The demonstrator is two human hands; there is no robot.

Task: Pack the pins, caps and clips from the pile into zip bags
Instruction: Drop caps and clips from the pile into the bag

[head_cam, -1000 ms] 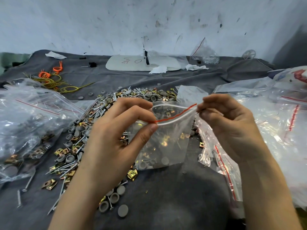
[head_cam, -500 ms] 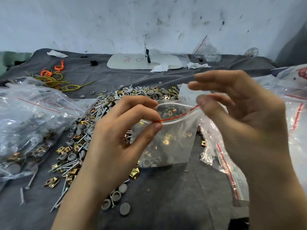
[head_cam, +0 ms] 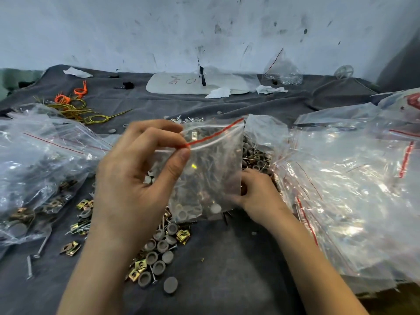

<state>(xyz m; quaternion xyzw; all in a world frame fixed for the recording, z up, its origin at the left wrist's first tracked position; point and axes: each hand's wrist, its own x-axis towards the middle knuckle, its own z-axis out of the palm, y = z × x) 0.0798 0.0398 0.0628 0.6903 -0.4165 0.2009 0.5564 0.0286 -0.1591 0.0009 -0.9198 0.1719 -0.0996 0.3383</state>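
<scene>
Left hand (head_cam: 136,178): your thumb and forefinger pinch one zip bag (head_cam: 211,173) at its red strip, above the pile (head_cam: 159,248).
Right hand (head_cam: 256,192): on the pile, behind the bag; fingers hidden, grip unclear.
Caps (head_cam: 214,209) in bag: perhaps three.

Clear zip bag (head_cam: 211,178) with red stripe, grey caps (head_cam: 162,245), brass-yellow clips (head_cam: 183,235), dark grey cloth (head_cam: 227,269).
</scene>
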